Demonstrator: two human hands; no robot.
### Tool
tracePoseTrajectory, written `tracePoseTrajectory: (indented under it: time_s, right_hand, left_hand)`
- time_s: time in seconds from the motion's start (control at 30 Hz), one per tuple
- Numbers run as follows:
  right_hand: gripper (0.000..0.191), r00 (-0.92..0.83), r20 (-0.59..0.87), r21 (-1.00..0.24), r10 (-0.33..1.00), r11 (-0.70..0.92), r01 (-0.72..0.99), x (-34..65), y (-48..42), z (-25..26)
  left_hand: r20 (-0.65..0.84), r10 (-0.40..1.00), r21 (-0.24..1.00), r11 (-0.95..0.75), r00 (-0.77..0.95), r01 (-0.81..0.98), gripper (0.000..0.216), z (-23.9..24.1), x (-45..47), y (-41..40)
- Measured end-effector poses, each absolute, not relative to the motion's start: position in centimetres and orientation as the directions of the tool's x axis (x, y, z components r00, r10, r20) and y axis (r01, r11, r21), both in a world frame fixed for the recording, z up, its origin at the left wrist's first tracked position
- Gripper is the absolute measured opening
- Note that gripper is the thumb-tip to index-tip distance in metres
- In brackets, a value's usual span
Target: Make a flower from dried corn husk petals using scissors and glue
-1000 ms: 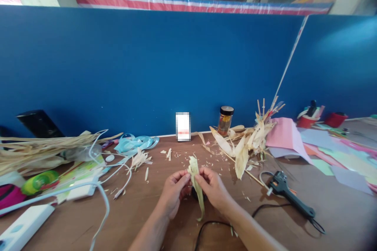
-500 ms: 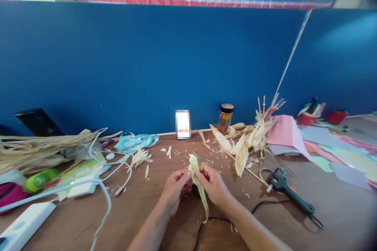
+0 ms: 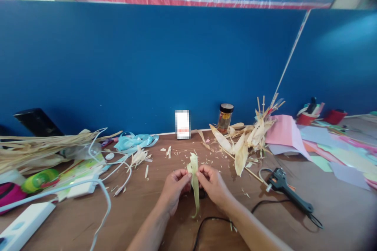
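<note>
Both my hands hold one pale green corn husk strip (image 3: 194, 182) upright over the brown table (image 3: 141, 211). My left hand (image 3: 174, 188) pinches its left edge with thumb and fingers closed. My right hand (image 3: 213, 186) pinches the right edge at the same height. The strip's top sticks up above the fingers and its lower end hangs down to the table, curling slightly left. A small dark object lies under my hands, mostly hidden.
A black glue gun (image 3: 287, 194) with its cord lies to the right. Dried husks (image 3: 244, 143), a jar (image 3: 225, 118) and coloured paper sheets (image 3: 318, 145) sit behind it. White cables (image 3: 100, 188), blue ribbon (image 3: 135, 141), straw (image 3: 38, 147) and a power strip (image 3: 23, 225) fill the left.
The hanging lower end of the husk strip has swung from the right back toward the left. My hands have stayed in place, fingers shifting slightly on the strip.
</note>
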State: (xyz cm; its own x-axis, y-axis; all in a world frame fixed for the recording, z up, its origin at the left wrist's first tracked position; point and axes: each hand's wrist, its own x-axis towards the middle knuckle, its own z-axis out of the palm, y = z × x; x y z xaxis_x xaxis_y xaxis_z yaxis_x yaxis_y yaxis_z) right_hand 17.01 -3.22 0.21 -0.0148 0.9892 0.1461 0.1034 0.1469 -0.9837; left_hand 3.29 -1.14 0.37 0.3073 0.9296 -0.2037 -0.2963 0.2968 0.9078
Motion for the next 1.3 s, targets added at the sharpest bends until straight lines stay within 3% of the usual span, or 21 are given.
tracePoseTrajectory:
  time_s: [0.43, 1.0, 1.3]
  right_hand:
    - [0.014, -0.056, 0.122, -0.984, 0.991, 0.128, 0.121, 17.1, -3.2, -0.3]
    - [0.014, -0.056, 0.14, -0.957, 0.989, 0.149, 0.248, 17.0, -3.4, 0.3]
    - [0.011, -0.044, 0.229, -0.899, 0.972, 0.229, 0.372, 17.2, -3.5, 0.7]
  left_hand:
    - [-0.16, 0.947, 0.955, 0.22, 0.278, -0.199, 0.036, -0.6, 3.2, -0.8]
    - [-0.134, 0.953, 0.97, 0.183, 0.272, -0.163, 0.026, -0.7, 3.3, -0.9]
    - [-0.087, 0.957, 0.989, 0.116, 0.276, -0.092, 0.025, -1.4, 3.2, -0.5]
